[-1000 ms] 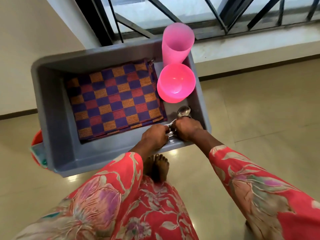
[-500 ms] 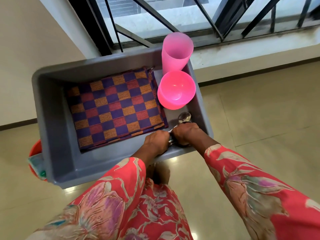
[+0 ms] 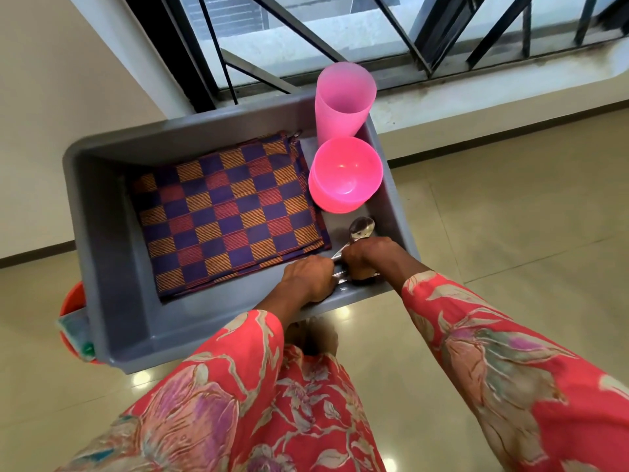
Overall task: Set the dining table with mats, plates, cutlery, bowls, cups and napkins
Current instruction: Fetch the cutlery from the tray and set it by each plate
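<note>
— What's by the hands [image 3: 308,277]?
— Steel cutlery [image 3: 340,267], gripped between both of them; a spoon [image 3: 361,228] bowl pokes out just past the right hand [image 3: 369,258].
— And beyond that?
— A pink bowl [image 3: 345,175], upright, just past the spoon, looking like a stack. Farther still a tall pink cup [image 3: 343,100], upright.
— The mats?
— Checked mats [image 3: 228,212], purple, orange and red, lying flat in a pile, left of the left hand and touching it.

cutlery handles [image 3: 337,255] hidden under hands [image 3: 340,267]
</note>
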The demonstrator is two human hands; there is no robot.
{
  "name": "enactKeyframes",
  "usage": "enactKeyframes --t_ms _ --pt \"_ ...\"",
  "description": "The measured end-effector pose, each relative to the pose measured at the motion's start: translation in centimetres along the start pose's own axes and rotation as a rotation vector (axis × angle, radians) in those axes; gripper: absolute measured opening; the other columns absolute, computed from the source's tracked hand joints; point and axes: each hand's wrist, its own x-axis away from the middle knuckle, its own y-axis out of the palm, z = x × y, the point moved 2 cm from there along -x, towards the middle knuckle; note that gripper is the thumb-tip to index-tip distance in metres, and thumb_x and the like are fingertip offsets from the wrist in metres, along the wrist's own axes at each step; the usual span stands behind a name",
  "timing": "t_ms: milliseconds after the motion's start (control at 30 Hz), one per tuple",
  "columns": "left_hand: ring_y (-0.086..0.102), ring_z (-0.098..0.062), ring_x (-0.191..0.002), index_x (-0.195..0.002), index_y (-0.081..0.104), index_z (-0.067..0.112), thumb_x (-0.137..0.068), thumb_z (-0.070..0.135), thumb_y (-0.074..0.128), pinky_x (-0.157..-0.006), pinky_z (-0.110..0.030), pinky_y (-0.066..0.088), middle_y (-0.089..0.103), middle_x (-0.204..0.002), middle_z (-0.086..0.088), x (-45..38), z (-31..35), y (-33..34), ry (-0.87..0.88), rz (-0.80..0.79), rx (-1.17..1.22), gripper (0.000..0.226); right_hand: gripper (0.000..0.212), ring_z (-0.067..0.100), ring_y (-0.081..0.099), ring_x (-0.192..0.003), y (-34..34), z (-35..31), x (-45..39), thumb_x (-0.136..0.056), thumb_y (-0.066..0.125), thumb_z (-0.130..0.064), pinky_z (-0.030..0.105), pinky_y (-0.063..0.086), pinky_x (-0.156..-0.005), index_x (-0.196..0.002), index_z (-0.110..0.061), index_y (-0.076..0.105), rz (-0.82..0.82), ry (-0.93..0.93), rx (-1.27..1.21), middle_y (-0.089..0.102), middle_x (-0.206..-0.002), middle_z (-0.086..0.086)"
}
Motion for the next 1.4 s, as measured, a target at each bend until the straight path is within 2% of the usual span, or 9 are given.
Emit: enactKeyframes --t_ms 400,600,700,800,967,1067,1200,1300,1400 --pt "0.049 -0.037 -0.102 -0.104 0.057 0.001 -0.097 0.022 0.046 -0.08 -0.035 0.04 0.048 -0.095 -0.019 5.0 1.0 -2.7 0.025 -0.056 0.251 0.025 0.037 0.027 0.052 -0.121 -1.7 -0.8 5.8 -0.095 0.043 -0.024 0.041 0.043 -0.095 -0.131 -0.022 0.05 0.106 -0.092 0.113 0.054 -0.134 0.002" --pt "0.049 -0.022 -0.066 -0.087 0.05 0.008 -0.098 0.011 0.037 -0.066 -0.034 0.04 0.051 -0.078 -0.012 10.9 3.8 -4.6 -0.157 0.029 0.743 0.018 0.028 0.032 0.058 -0.109 -2.8 -1.7 13.0 -0.095 0.048 -0.025 0.038 0.046 -0.079 -0.122 -0.019 0.053 0.507 -0.092 0.077 0.061 -0.118 0.011" --pt "0.042 -0.016 -0.065 -0.082 0.041 0.014 -0.098 0.009 0.034 -0.061 -0.032 0.038 0.045 -0.078 -0.007 12.9 5.3 -5.2 -0.228 0.096 0.858 0.018 0.028 0.035 0.06 -0.099 -1.8 -1.9 16.1 -0.093 0.048 -0.023 0.04 0.046 -0.072 -0.119 -0.014 0.043 0.772 -0.077 -0.264 0.061 -0.11 0.014" --pt "0.041 -0.014 -0.064 -0.086 0.04 0.014 -0.1 0.01 0.033 -0.059 -0.029 0.039 0.045 -0.078 -0.005 15.7 7.7 -6.8 -0.221 0.211 1.026 0.016 0.016 0.027 0.058 -0.085 0.1 -2.1 19.5 -0.094 0.047 -0.027 0.03 0.037 -0.065 -0.102 -0.013 0.046 1.01 0.057 -0.93 0.062 -0.096 0.007" --pt "0.042 -0.01 -0.06 -0.093 0.044 0.012 -0.101 0.011 0.031 -0.051 -0.02 0.039 0.045 -0.073 -0.003 20.8 11.3 -8.3 -0.126 0.321 1.202 0.015 0.032 0.016 0.055 -0.068 2.6 -2.8 23.7 -0.091 0.055 -0.042 0.025 0.038 -0.058 -0.075 -0.014 0.058 0.736 -0.019 -1.801 0.06 -0.072 0.002" --pt "0.045 -0.01 -0.057 -0.098 0.047 0.01 -0.102 0.013 0.031 -0.052 -0.021 0.039 0.048 -0.072 -0.003 23.3 13.0 -8.6 -0.079 0.325 1.205 0.017 0.023 0.014 0.061 -0.072 3.5 -3.6 25.9 -0.091 0.058 -0.033 0.026 0.042 -0.061 -0.092 -0.011 0.066 0.61 -0.216 -1.904 0.066 -0.082 0.004" --pt "0.053 -0.015 -0.063 -0.101 0.052 0.008 -0.102 0.015 0.033 -0.057 -0.027 0.046 0.054 -0.078 -0.009 26.0 14.8 -9.1 0.003 0.336 1.161 0.021 0.013 0.011 0.054 -0.051 4.6 -4.5 29.2 -0.091 0.057 -0.012 0.024 0.043 -0.048 -0.08 -0.012 0.064 0.73 -0.263 -1.947 0.059 -0.068 0.006" --pt "0.059 -0.023 -0.076 -0.085 0.057 0.016 -0.1 0.022 0.041 -0.074 -0.04 0.052 0.061 -0.085 -0.012 27.4 14.5 -9.5 0.026 0.326 0.937 0.023 0.014 0.012 0.059 -0.068 5.7 -5.3 31.4 -0.092 0.056 -0.01 0.022 0.046 -0.056 -0.082 -0.013 0.065 0.827 -0.26 -1.999 0.065 -0.078 0.006" --pt "0.057 -0.023 -0.078 -0.085 0.06 0.011 -0.098 0.032 0.044 -0.072 -0.037 0.046 0.062 -0.089 -0.016 28.7 13.2 -9.4 -0.033 0.401 0.852 0.029 0.012 0.016 0.063 -0.076 7.4 -6.5 32.9 -0.093 0.055 -0.01 0.027 0.052 -0.067 -0.09 -0.012 0.066 0.883 -0.233 -2.071 0.067 -0.086 0.009"
